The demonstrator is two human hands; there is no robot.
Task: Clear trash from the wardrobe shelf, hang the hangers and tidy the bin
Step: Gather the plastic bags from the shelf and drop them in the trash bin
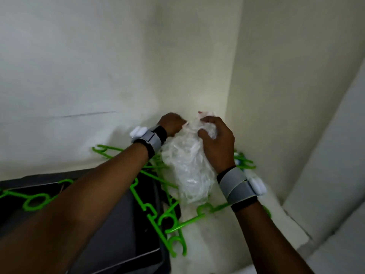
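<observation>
White shelf (201,244) carries black bin (122,224) at left edge, green hangers (152,210) strewn over bin rim and shelf. Crumpled clear plastic bag (187,167) near back corner, gripped by left hand (171,123) and right hand (217,143).

Two hands: left (171,123) upper centre, right (217,142) just right of it. Two grey wristbands, one per wrist: left (151,139), right (236,184). One crumpled clear plastic bag (187,167) at centre. One dark bin (122,224) lower left. Green hangers (150,210) in a tangled pile across lower centre and left, at least four hooks visible; exact count not readable, overlapped and partly hidden by arms and bag. One shelf (207,244).
</observation>
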